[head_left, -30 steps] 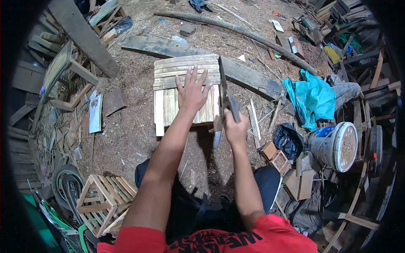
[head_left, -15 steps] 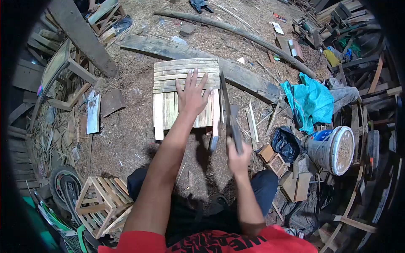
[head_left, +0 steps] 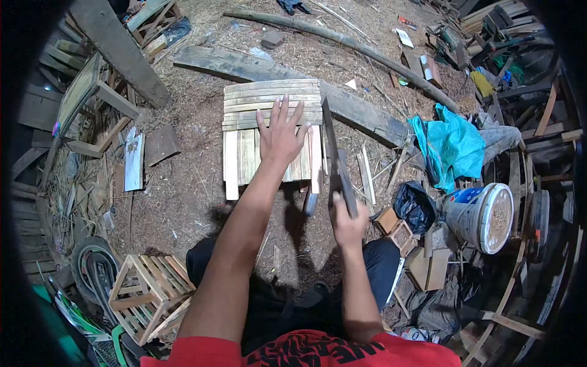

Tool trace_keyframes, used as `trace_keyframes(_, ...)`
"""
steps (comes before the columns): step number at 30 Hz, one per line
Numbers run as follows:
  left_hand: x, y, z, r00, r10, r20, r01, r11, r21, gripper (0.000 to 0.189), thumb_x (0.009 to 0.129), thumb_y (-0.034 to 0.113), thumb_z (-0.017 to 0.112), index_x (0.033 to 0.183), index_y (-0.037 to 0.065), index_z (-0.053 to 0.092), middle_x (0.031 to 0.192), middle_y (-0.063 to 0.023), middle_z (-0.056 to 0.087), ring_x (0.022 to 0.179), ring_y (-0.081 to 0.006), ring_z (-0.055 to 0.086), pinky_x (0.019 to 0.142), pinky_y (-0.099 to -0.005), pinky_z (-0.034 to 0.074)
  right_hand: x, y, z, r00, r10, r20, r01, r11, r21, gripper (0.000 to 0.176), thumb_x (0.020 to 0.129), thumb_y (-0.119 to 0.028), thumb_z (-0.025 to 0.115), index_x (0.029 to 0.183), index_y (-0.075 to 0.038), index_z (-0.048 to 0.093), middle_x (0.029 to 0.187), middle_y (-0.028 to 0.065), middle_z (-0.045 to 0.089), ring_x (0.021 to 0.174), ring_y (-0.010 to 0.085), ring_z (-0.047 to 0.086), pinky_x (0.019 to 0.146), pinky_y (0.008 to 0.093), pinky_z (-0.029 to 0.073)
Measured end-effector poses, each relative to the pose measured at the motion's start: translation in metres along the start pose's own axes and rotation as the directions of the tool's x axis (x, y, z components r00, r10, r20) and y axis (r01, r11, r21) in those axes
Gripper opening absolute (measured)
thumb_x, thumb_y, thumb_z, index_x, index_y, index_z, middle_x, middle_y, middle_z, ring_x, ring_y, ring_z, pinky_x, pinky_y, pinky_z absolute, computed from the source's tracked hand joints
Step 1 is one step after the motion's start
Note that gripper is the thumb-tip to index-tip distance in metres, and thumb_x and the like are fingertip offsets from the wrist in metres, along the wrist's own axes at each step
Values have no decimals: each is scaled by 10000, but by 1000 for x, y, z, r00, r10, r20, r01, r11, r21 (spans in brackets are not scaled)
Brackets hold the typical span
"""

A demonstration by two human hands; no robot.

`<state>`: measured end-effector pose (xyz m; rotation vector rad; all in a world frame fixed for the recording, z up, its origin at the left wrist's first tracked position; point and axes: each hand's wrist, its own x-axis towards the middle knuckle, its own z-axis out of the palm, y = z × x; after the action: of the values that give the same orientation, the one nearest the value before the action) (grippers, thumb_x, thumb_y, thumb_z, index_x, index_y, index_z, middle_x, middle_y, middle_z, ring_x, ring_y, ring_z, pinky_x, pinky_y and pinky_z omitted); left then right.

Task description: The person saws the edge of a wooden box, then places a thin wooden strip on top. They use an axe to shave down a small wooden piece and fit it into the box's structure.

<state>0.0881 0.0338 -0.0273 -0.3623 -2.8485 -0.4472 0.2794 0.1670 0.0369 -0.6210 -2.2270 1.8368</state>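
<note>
In the head view, the left hand (head_left: pixel 280 137) is lying flat with fingers spread on the slatted panel (head_left: pixel 244 101), probably pinning it against the ground (head_left: pixel 183 183). The right hand (head_left: pixel 347 225) is closing tight around the handle of a long blade (head_left: pixel 331 147), which is standing on edge along the panel's right edge, well away from the spread fingers. Left of the panel the ground is showing only sawdust, while loose sticks (head_left: pixel 367 174), a black bag (head_left: pixel 416 205) and a bucket (head_left: pixel 483 214) are crowding the right side.
</note>
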Motion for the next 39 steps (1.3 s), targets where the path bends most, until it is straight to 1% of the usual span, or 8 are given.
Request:
trace_keyframes(4,2,0,-2,1000,-2,-4,2,1000,1,590,994,530,432,1535,308,353,1630,-86,240,1512,-265,190,1177,-642,46,63,-9,28,997,-77,-9,76,994,-79,247,919,-182,653,794,31,658,598,-14,537,555,76,471,513,294,383)
trace_keyframes(7,1,0,-3,1000,4,0,-4,1000,9,586,996,531,428,1532,303,358,1632,-85,235,1512,-262,187,1179,-637,47,-2,-1,2,988,-156,-15,154,984,-84,215,922,-140,638,786,26,656,607,-20,530,561,68,463,510,284,369)
trace_keyframes(10,2,0,-2,1000,0,-23,0,1000,-5,582,999,532,425,1530,304,361,1633,-81,232,1513,-256,183,1182,-631,46,-18,-4,-2,998,-25,-52,26,999,21,240,926,-134,630,755,32,618,591,-22,501,574,63,449,508,287,350)
trace_keyframes(14,1,0,0,1000,-7,-22,7,1000,6,581,996,534,429,1529,314,362,1635,-76,228,1511,-256,188,1184,-628,43,65,2,32,997,-74,-29,73,997,-32,320,930,-203,636,707,23,597,584,-6,514,564,82,459,526,310,383)
trace_keyframes(20,-1,2,-2,1000,-1,-4,1,1000,22,590,994,537,429,1537,319,346,1631,-81,240,1510,-258,193,1182,-630,42,-23,-6,-1,996,-37,-81,37,999,-3,218,904,-121,653,744,24,631,593,-4,525,570,72,472,523,301,391)
trace_keyframes(25,1,2,1,1000,-3,-29,3,1000,13,588,990,526,450,1531,313,360,1624,-84,260,1507,-260,206,1182,-629,46,58,-5,33,992,-123,-32,123,992,-11,336,947,-228,640,672,-44,576,570,-42,505,514,53,428,468,270,310)
trace_keyframes(32,0,1,-1,999,2,-42,-2,1000,0,571,994,510,454,1522,306,379,1620,-84,269,1505,-264,212,1180,-632,52,-24,10,-3,996,-76,-44,76,997,0,270,926,-162,666,708,-16,601,585,-40,503,529,54,439,475,270,327)
trace_keyframes(39,-2,0,-4,1000,-1,11,0,1000,11,584,1000,523,433,1538,315,340,1634,-80,233,1515,-258,182,1180,-630,56,33,-1,21,995,-95,0,95,995,-22,289,933,-182,624,723,15,617,594,6,539,550,77,489,510,291,390)
